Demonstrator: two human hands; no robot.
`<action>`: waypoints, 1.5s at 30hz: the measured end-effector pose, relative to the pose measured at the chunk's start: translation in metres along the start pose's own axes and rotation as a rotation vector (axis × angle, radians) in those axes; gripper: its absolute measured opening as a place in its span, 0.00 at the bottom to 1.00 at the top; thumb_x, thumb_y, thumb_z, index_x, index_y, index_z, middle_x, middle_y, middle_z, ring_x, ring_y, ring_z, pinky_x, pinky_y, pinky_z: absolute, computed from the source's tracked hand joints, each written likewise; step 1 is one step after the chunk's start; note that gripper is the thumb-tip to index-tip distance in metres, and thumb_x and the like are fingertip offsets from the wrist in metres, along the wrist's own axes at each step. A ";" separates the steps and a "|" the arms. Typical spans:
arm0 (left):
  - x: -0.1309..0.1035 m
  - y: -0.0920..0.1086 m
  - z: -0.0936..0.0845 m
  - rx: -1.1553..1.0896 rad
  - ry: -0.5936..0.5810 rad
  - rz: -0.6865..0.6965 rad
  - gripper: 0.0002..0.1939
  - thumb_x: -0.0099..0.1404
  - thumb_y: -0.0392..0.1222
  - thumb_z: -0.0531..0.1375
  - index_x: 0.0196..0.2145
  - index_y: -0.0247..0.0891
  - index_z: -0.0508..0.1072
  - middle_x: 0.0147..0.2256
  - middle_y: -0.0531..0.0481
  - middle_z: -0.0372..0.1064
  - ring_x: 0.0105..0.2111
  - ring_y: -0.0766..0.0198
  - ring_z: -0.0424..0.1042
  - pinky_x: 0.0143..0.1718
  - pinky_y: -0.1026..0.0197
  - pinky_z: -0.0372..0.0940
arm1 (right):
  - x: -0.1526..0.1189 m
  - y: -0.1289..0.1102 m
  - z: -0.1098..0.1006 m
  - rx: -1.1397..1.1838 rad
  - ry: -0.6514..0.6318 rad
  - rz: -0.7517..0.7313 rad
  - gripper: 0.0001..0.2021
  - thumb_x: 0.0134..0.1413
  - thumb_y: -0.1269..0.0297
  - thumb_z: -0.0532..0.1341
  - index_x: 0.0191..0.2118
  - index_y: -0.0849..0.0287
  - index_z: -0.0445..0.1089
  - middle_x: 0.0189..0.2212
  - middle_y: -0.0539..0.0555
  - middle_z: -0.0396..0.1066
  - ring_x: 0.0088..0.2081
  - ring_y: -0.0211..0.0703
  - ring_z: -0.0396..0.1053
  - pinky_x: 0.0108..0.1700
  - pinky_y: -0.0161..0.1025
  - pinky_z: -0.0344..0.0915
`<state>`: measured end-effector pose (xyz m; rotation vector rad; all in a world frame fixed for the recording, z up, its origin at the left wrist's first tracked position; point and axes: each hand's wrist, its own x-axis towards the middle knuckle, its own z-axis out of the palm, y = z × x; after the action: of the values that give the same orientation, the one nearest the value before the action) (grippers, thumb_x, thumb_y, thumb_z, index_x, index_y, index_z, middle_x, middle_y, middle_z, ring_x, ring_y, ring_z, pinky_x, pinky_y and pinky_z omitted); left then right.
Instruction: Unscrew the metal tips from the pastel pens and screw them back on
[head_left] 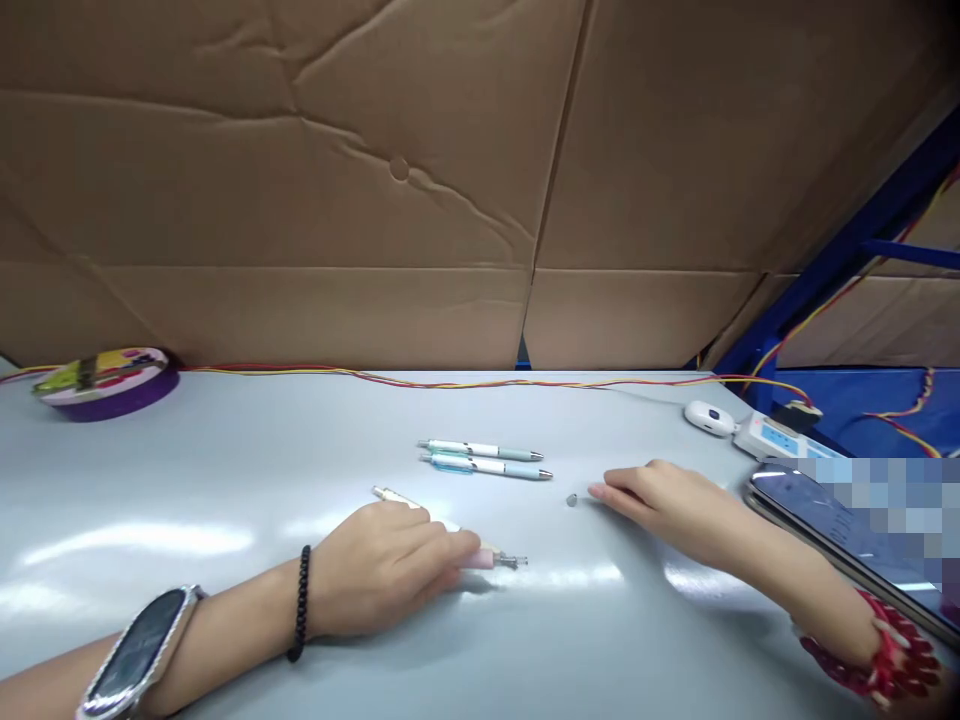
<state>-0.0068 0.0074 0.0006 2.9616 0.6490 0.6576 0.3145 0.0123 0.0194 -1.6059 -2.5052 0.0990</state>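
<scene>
My left hand (390, 565) is closed around a pink and white pen (478, 557), whose front end shows a bare spring and refill pointing right. Partly under that hand lies another light-coloured pen (394, 496). A small metal tip (572, 500) rests on the table, just left of my right fingertips. My right hand (667, 505) is low over the table, thumb and index finger close together; whether anything is between them is too small to tell. Behind the hands, a green and white pen (480, 451) and a blue and white pen (491, 467) lie side by side.
The grey table (300, 450) has a round purple box (109, 385) at back left. Red and yellow wires (435, 383) run along its back edge. At right are a white plug-in device (709, 419), a power strip (780, 437) and a phone (840, 520). Cardboard (337, 200) stands behind.
</scene>
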 end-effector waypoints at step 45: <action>0.006 0.002 -0.004 -0.009 0.101 0.194 0.10 0.69 0.33 0.47 0.41 0.37 0.67 0.32 0.44 0.70 0.30 0.57 0.68 0.30 0.59 0.63 | -0.012 -0.065 0.010 0.453 0.496 -0.094 0.24 0.68 0.55 0.43 0.21 0.57 0.58 0.18 0.48 0.59 0.21 0.37 0.58 0.25 0.34 0.57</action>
<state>-0.0027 0.0079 0.0068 3.0240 0.3652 0.8262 0.2597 -0.0255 0.0175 -1.1576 -1.9925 0.2095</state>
